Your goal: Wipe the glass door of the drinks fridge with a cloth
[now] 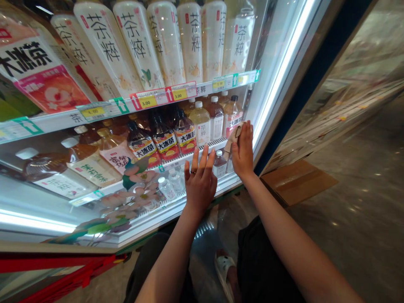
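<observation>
My left hand is raised in front of the glass of a drinks cooler, palm toward it. Its fingers are stretched out and slightly apart, with a ring on one of them. To its right, my right hand is also up near the glass by the door frame, fingers straight and close together. Beside its thumb shows a pale beige shape; I cannot tell whether it is a held thing or a reflection. Behind the hands stand a peach-labelled tea bottle and small bottles on the bottom level.
White-labelled tea bottles line the upper shelf above price tags. Dark iced tea bottles stand below. A flower decal covers the lower glass. A flattened cardboard piece lies at right; a red frame is at lower left.
</observation>
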Demonstrator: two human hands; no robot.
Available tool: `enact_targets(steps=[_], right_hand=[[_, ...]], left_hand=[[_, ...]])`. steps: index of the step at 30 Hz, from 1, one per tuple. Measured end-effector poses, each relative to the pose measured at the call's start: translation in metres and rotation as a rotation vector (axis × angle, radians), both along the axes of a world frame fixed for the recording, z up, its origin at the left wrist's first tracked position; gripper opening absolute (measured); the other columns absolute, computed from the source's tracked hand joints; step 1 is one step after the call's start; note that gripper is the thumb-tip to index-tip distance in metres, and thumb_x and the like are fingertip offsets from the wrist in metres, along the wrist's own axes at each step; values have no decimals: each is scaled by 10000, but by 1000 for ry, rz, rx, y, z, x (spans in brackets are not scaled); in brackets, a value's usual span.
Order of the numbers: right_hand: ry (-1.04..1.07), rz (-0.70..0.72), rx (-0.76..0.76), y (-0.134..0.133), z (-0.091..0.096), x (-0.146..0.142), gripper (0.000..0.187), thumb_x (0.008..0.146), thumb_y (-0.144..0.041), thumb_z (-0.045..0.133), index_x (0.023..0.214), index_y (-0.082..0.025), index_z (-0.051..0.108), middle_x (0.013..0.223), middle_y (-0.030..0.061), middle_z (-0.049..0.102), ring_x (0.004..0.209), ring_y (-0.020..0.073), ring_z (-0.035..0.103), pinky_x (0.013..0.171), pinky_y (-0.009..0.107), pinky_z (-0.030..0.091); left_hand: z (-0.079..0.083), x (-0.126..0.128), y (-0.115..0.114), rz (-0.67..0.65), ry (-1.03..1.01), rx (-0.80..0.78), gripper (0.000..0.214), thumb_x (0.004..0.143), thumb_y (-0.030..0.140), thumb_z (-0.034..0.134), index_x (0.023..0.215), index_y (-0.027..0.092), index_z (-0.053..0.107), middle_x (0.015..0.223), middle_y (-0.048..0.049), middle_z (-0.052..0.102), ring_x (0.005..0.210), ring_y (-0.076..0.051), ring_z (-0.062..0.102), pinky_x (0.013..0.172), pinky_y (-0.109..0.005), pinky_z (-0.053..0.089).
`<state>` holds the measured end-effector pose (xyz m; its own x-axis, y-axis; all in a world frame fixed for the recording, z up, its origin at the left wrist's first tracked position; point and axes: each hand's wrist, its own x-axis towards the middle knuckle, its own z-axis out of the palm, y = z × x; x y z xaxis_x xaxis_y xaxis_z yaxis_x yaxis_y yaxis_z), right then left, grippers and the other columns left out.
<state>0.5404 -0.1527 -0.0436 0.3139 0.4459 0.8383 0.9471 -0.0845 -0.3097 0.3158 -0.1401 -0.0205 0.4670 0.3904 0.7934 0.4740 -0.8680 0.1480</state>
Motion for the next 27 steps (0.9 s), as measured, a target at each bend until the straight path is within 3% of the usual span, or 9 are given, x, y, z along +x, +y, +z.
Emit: enact_targets(steps=[4, 13, 17, 27], right_hand=[[38, -38, 47, 2, -1, 17, 698, 1158, -504, 163, 1762, -405, -174, 1896, -6, 31, 1748, 319, 81, 1380, 696, 217], [0, 0, 10, -2, -8, 12, 717, 1158, -518, 206, 1765, -404, -159, 1899, -16, 0, 1749, 303, 75, 1384, 672, 223], [39, -31, 4, -4, -9, 25, 714, 1156, -528, 190, 1764, -404, -163, 1899, -1, 14, 1748, 308, 84, 1383, 673, 224], [18, -17, 11, -5, -7, 25, 728, 1157, -542, 217, 1767, -398, -151, 1899, -3, 15, 1749, 289, 76, 1391, 655, 210]], left_hand=[[3, 8, -6, -21, -13, -9, 708, 1032, 123, 518, 1720, 255, 419, 1702, -62, 536, 1650, -230, 413, 1427, -436, 70], [-1, 23, -10, -36, -41, 54, 651, 1027, 113, 520, 1671, 197, 481, 1723, -110, 502, 1699, -226, 292, 1418, -430, 80], [-3, 24, -12, -31, -4, 29, 694, 1022, 116, 520, 1703, 224, 439, 1738, -98, 481, 1693, -233, 313, 1420, -443, 76], [-5, 22, -12, -48, 27, 13, 707, 1006, 106, 522, 1697, 233, 448, 1714, -90, 518, 1681, -236, 349, 1421, -466, 98]])
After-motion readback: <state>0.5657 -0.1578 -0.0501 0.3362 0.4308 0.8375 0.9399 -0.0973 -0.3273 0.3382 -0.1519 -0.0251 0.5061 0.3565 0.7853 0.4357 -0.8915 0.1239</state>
